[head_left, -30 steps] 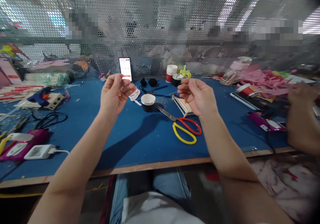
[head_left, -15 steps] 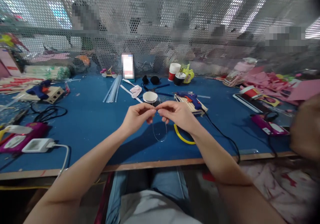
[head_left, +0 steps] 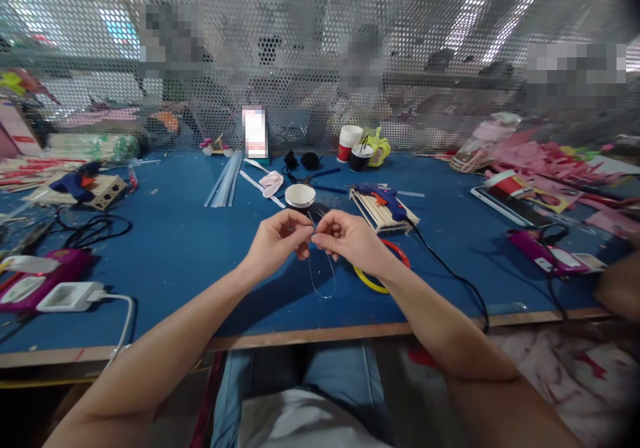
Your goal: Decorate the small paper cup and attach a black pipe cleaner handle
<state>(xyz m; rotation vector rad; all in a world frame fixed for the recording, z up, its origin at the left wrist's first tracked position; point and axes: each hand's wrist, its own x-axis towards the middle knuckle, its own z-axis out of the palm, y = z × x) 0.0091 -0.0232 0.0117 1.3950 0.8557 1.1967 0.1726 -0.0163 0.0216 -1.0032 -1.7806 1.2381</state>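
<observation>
My left hand point(head_left: 277, 241) and my right hand point(head_left: 350, 240) meet fingertip to fingertip above the blue table point(head_left: 190, 248). Both pinch the ends of a thin clear strand point(head_left: 323, 281) that hangs in a loop below them. Just behind the hands sits a black paper cup point(head_left: 300, 197) with a white inside. Red and yellow scissors point(head_left: 383, 275) lie partly hidden under my right wrist. A blue glue gun point(head_left: 383, 196) rests on a stack of wooden sticks point(head_left: 373, 211) to the right of the cup.
A phone point(head_left: 255, 131) leans on the perforated screen at the back. Clear glue sticks point(head_left: 225, 178) lie left of centre. Power strips point(head_left: 45, 288) and cables sit at the left edge. Pink paper scraps point(head_left: 540, 161) and a co-worker's hand point(head_left: 617, 288) are at the right.
My hands came down from chest height and together, the strand now looped between them. The camera tilted a little, and the co-worker's hand moved toward the right edge.
</observation>
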